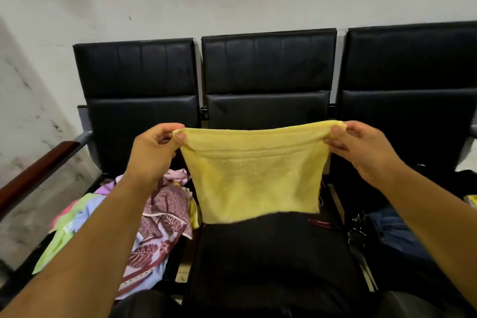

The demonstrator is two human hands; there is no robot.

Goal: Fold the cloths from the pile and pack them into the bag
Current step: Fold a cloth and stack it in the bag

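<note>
- A yellow cloth (255, 178) hangs spread in the air above the middle seat (271, 253).
- The left hand (152, 152) pinches its top left corner, and the right hand (361, 148) pinches the top right.
- The pile (154, 219) of patterned cloths lies on the left seat.
- A dark bag (382, 273) sits on the right seat. Blue fabric (395, 232) lies in or on it, and I cannot tell which.

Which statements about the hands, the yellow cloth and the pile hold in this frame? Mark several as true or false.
1. The left hand and right hand each pinch a top corner of the yellow cloth. True.
2. The yellow cloth lies flat on the middle seat. False: it hangs in the air above it.
3. The pile of cloths sits on the left seat. True.
4. The pile holds only yellow cloths. False: a maroon leaf print, green and pink show.
</note>
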